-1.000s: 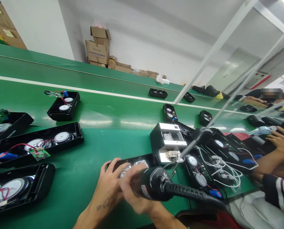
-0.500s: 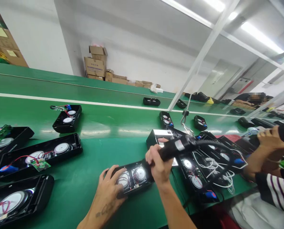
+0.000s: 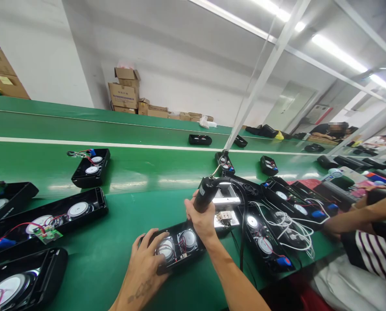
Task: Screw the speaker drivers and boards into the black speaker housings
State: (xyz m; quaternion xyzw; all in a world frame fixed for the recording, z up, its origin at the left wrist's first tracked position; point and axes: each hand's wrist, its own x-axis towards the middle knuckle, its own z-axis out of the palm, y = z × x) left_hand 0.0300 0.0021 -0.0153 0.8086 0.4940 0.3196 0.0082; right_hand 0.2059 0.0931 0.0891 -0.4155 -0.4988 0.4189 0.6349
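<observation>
My left hand (image 3: 147, 263) is closed round the near left end of an open black speaker housing (image 3: 181, 264), which lies on the green bench. Two round white-backed speaker drivers (image 3: 188, 239) and thin wires show inside it. In my right hand (image 3: 202, 218) is a black electric screwdriver (image 3: 206, 192), held nearly upright over the housing's right end, with its cable at the top. The screwdriver's tip is hidden behind my hand. Just right of it stands a white-and-black box (image 3: 227, 199) with a small metal part (image 3: 225, 217) in front.
Open speaker housings with loose wires and circuit boards (image 3: 47, 234) lie at left. More housings (image 3: 266, 242) and a tangle of white cables (image 3: 291, 229) fill the right, beside a co-worker's arm (image 3: 364, 214). A slanting white post (image 3: 260, 82) rises behind the bench.
My right hand has swung the screwdriver from a slanted hold to a nearly upright one, over the housing's right end. My left hand keeps its grip. The view has shifted slightly.
</observation>
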